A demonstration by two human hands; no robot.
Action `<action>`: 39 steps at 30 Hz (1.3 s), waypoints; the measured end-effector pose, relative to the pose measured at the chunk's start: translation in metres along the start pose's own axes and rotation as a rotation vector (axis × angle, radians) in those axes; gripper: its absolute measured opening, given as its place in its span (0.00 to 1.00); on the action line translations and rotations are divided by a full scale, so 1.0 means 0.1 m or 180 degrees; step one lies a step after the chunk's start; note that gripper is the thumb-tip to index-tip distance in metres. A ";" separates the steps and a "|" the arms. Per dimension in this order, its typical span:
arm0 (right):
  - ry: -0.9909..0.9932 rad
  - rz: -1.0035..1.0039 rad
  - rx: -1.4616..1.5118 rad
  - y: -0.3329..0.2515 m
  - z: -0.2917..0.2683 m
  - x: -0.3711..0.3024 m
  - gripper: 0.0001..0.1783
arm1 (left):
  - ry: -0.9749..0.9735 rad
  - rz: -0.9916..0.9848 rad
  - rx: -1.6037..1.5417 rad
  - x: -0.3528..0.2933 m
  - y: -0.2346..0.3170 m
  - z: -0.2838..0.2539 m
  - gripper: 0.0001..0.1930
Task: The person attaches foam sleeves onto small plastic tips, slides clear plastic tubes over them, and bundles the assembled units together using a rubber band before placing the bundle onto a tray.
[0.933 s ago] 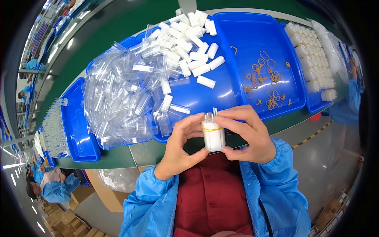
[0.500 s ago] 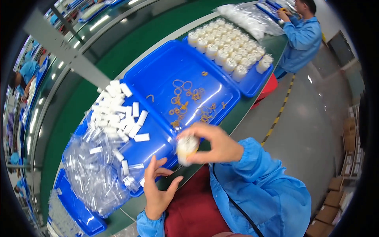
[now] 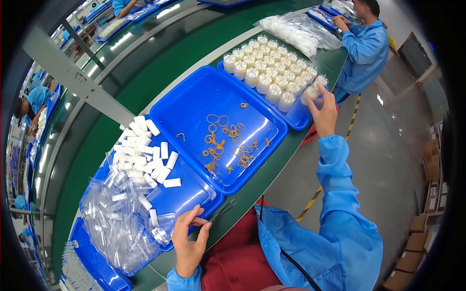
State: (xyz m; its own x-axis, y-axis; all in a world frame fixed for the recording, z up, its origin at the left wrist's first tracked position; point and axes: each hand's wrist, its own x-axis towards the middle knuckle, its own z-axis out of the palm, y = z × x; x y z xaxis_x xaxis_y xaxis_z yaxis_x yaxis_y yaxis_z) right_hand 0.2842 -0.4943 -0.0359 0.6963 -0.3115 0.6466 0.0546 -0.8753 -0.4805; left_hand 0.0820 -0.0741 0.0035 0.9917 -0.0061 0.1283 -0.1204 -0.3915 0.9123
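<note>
My right hand [image 3: 323, 110] reaches to the near right end of the far blue tray [image 3: 297, 119], its thumb and fingers around a round white bundle [image 3: 310, 95] with a segmented top. Rows of similar bundles [image 3: 273, 76], several with a yellowish band, stand upright beside it. My left hand [image 3: 190, 241] is by the table's front edge, fingers half curled, the thumb apart, with nothing visible between them. Close to its fingertips lie thin dark rods [image 3: 224, 209]. Loose tan rubber bands [image 3: 221, 140] are scattered in the middle blue tray [image 3: 170, 104].
White rectangular pieces [image 3: 145, 150] and clear plastic sleeves [image 3: 119, 225] are heaped on the left tray. A clear bag of white material [image 3: 296, 34] lies beyond the bundles. A co-worker in blue [image 3: 361, 53] works at the far right. A grey post [image 3: 80, 77] slants at the left.
My right hand has carried the bundle from in front of me, near my left hand, to the far tray at the right. My left hand has stayed almost in place.
</note>
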 end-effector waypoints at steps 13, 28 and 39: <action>-0.0108 -0.0953 -0.0787 0.02 -0.07 0.05 0.19 | 0.0075 0.0007 0.0180 -0.06 -0.04 -0.05 0.21; 0.0694 -0.1112 -0.0308 -0.48 -0.08 -0.08 0.23 | 0.0363 0.0216 0.0130 -0.23 -0.07 -0.25 0.19; -0.2200 -0.2998 0.1835 -2.93 0.64 -0.97 0.11 | 0.1126 0.0788 0.0623 -0.43 0.03 -0.60 0.16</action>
State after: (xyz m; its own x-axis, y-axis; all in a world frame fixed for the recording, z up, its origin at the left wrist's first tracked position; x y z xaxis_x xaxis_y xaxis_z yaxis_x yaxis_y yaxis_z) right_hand 0.2466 -0.1837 0.0038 0.4350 0.7362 0.5184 0.8982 -0.3143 -0.3073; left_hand 0.0358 -0.0201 0.0242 0.8541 0.1793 0.4883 -0.3070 -0.5841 0.7514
